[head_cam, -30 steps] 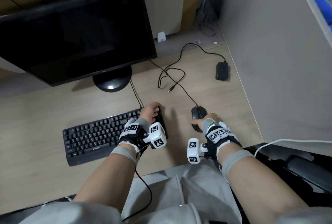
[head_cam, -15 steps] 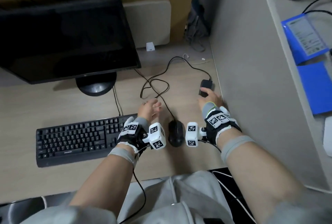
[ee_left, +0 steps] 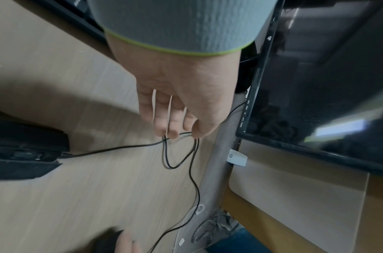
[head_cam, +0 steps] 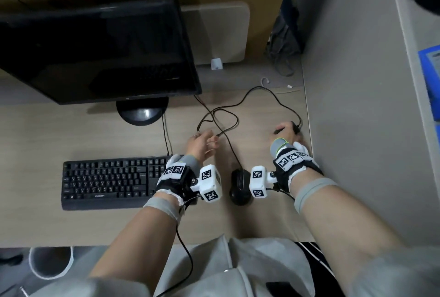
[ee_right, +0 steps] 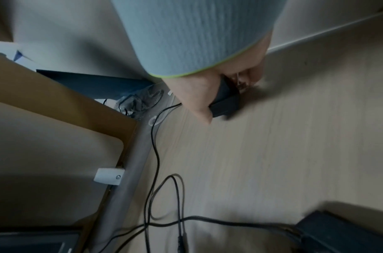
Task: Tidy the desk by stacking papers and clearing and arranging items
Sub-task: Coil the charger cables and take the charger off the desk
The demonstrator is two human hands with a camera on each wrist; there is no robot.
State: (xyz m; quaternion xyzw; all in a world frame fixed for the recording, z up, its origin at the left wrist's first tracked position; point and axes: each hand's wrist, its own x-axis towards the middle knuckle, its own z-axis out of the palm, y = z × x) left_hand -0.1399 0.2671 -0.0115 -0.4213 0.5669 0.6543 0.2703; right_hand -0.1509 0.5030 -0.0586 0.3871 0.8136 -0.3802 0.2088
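A black power adapter lies at the desk's right edge by the partition. My right hand grips it, and in the right wrist view the fingers of my right hand curl round the adapter. Its thin black cable runs in loops across the desk. My left hand reaches into the loops. The left wrist view shows my left hand with thumb and fingertips pinching the cable. A black mouse sits between my wrists, and a black keyboard lies to the left.
A black monitor on a round stand fills the back left. A grey partition walls off the right side. A second cord runs from the mouse through the loops. A small white clip sits at the back.
My right hand left the mouse and went forward to the adapter, closing round it. My left hand came off the keyboard's right end and reached the cable loops.
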